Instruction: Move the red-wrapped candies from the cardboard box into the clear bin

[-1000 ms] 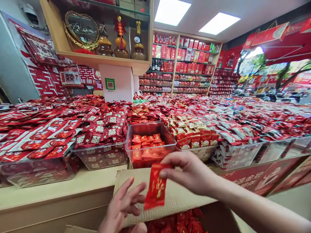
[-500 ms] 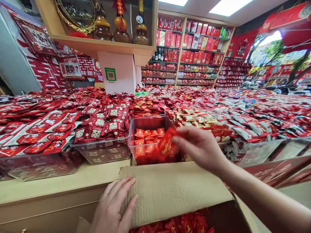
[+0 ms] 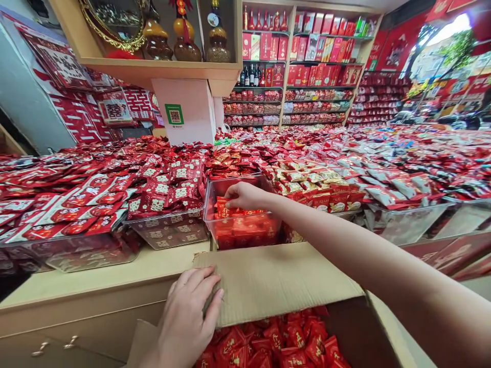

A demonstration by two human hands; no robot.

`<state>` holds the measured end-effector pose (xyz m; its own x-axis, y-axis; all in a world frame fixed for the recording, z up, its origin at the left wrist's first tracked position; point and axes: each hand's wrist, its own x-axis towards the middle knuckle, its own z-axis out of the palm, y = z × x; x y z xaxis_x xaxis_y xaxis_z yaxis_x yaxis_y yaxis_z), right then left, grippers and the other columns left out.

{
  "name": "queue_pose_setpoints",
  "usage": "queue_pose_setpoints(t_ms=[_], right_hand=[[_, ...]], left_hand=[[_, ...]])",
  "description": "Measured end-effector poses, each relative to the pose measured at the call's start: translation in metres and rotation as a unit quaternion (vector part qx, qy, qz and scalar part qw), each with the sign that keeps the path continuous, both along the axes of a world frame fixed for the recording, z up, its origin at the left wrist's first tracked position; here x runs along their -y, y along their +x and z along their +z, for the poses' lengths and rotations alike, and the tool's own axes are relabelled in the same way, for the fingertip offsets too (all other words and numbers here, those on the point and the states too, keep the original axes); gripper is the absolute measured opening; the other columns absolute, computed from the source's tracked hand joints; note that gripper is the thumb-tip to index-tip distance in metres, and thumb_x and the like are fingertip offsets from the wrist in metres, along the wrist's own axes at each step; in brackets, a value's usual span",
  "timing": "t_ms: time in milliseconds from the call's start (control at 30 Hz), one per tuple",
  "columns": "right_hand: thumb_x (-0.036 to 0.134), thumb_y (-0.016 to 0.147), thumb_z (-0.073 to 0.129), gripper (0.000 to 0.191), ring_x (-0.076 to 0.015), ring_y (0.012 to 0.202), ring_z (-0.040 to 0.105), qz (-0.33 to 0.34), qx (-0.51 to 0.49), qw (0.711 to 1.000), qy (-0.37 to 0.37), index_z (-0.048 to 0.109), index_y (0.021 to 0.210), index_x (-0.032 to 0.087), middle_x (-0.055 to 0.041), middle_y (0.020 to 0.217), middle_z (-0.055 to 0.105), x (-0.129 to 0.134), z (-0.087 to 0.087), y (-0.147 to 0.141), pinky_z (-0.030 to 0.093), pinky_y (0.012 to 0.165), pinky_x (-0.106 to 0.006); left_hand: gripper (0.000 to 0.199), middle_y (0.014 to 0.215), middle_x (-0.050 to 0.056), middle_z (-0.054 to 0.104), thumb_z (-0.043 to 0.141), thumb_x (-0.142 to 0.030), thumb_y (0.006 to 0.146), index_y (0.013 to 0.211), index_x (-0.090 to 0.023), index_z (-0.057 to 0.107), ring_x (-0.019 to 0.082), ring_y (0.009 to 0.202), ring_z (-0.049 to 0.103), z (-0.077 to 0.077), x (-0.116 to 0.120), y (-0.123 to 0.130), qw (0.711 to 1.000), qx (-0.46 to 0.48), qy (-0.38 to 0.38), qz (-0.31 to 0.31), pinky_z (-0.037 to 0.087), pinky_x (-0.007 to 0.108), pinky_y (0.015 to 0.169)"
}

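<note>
My right hand [image 3: 245, 197] reaches into a clear plastic bin [image 3: 209, 225], its fingers closed on a small red packet [image 3: 221, 207] with gold print. More red packets [image 3: 249, 225] lie in this bin, partly seen through its front wall. On the left edge of a cardboard flap [image 3: 284, 278] rests my left hand [image 3: 192, 312], fingers stretched and thumb apart. Below the flap, an open cardboard box [image 3: 353, 327] holds many loose red packets [image 3: 264, 342] of the same look.
Left of the bin stands a clear bin [image 3: 172, 235] heaped with dark red packets. Gold and red packets [image 3: 318, 189] are piled to its right. A white column [image 3: 187, 128] with a green code sign rises behind, under a wooden display shelf [image 3: 161, 66]. Drawer handles [image 3: 71, 342] show lower left.
My right hand has moved left and away from me, from above the bin's right side down into it with a red packet. My left hand stays on the flap. The view has shifted slightly.
</note>
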<state>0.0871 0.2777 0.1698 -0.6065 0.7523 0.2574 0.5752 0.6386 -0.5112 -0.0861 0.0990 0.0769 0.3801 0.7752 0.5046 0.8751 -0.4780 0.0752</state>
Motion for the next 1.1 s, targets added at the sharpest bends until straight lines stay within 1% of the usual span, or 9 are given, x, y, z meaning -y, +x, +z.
queue_pose_setpoints(t_ms=[67, 233, 300, 433, 567, 667, 767, 900, 1100], right_hand=[[0.016, 0.069, 0.058, 0.016, -0.0064, 0.056, 0.048, 0.004, 0.004, 1.000, -0.030, 0.061, 0.083, 0.010, 0.0006, 0.067, 0.057, -0.002, -0.005, 0.000, 0.034, 0.053, -0.017], [0.016, 0.072, 0.054, 0.011, -0.0072, 0.058, 0.049, 0.014, -0.006, 0.999, -0.049, 0.058, 0.081, 0.012, 0.0006, 0.068, 0.056, -0.006, -0.013, 0.001, 0.036, 0.053, -0.017], [0.016, 0.073, 0.052, 0.010, -0.0068, 0.056, 0.048, 0.024, -0.012, 0.997, -0.074, 0.056, 0.081, 0.012, 0.0015, 0.066, 0.055, -0.007, -0.015, 0.001, 0.036, 0.051, -0.016], [0.014, 0.073, 0.051, 0.008, -0.0055, 0.050, 0.045, 0.039, -0.027, 0.990, -0.134, 0.055, 0.080, 0.013, 0.0032, 0.061, 0.052, -0.007, -0.016, 0.001, 0.035, 0.046, -0.015], [0.014, 0.070, 0.054, 0.006, -0.0051, 0.048, 0.043, 0.030, -0.031, 0.988, -0.149, 0.056, 0.075, 0.013, 0.0045, 0.056, 0.050, -0.006, -0.016, 0.002, 0.033, 0.044, -0.015], [0.015, 0.067, 0.057, 0.003, -0.0047, 0.047, 0.042, 0.043, -0.059, 0.980, -0.184, 0.056, 0.069, 0.013, 0.0050, 0.054, 0.049, -0.004, -0.015, 0.003, 0.034, 0.044, -0.016], [0.018, 0.065, 0.059, 0.007, -0.0041, 0.045, 0.041, 0.050, -0.080, 0.971, -0.218, 0.054, 0.063, 0.013, 0.0055, 0.052, 0.048, -0.002, -0.015, 0.003, 0.033, 0.043, -0.016], [0.017, 0.065, 0.057, 0.011, -0.0041, 0.044, 0.040, 0.049, -0.085, 0.971, -0.218, 0.050, 0.058, 0.013, 0.0056, 0.049, 0.045, -0.002, -0.014, 0.003, 0.033, 0.042, -0.016], [0.015, 0.066, 0.054, 0.015, -0.0041, 0.044, 0.042, 0.064, -0.062, 0.971, -0.223, 0.042, 0.057, 0.015, 0.0069, 0.048, 0.043, -0.001, -0.014, 0.003, 0.033, 0.041, -0.015]], left_hand=[[0.021, 0.100, 0.006, 0.063, 0.048, -0.027, 0.077, 0.094, -0.020, 0.060, 0.021, 0.093, 0.054, 0.000, 0.002, 0.001, 1.000, 0.000, 0.009, 0.002, 0.044, 0.037, 0.077], [0.021, 0.101, 0.007, 0.063, 0.050, -0.026, 0.077, 0.094, -0.020, 0.059, 0.021, 0.094, 0.053, -0.001, 0.002, 0.003, 1.000, -0.006, 0.023, -0.002, 0.043, 0.038, 0.078], [0.021, 0.102, 0.007, 0.063, 0.050, -0.026, 0.077, 0.095, -0.019, 0.059, 0.021, 0.094, 0.053, -0.001, 0.002, 0.003, 1.000, -0.010, 0.025, -0.002, 0.043, 0.038, 0.078], [0.022, 0.103, 0.007, 0.062, 0.050, -0.027, 0.077, 0.095, -0.019, 0.059, 0.021, 0.094, 0.053, -0.002, 0.001, 0.002, 0.999, -0.017, 0.030, -0.003, 0.044, 0.039, 0.079], [0.022, 0.103, 0.007, 0.062, 0.050, -0.027, 0.077, 0.095, -0.019, 0.059, 0.022, 0.095, 0.052, -0.001, 0.001, 0.003, 0.999, -0.019, 0.034, -0.006, 0.043, 0.039, 0.079], [0.022, 0.104, 0.008, 0.061, 0.050, -0.026, 0.076, 0.096, -0.019, 0.059, 0.022, 0.096, 0.052, -0.001, 0.001, 0.003, 0.999, -0.015, 0.037, -0.010, 0.043, 0.040, 0.079], [0.022, 0.105, 0.008, 0.061, 0.051, -0.027, 0.076, 0.095, -0.019, 0.059, 0.022, 0.096, 0.052, -0.002, 0.001, 0.003, 0.999, -0.013, 0.036, -0.009, 0.043, 0.040, 0.079], [0.022, 0.104, 0.008, 0.061, 0.050, -0.026, 0.076, 0.095, -0.019, 0.059, 0.022, 0.096, 0.052, -0.003, 0.000, 0.002, 0.999, -0.008, 0.039, -0.009, 0.043, 0.040, 0.079], [0.022, 0.105, 0.008, 0.060, 0.050, -0.025, 0.076, 0.096, -0.019, 0.059, 0.022, 0.098, 0.051, -0.005, -0.001, 0.001, 0.999, -0.005, 0.030, -0.011, 0.043, 0.040, 0.081]])
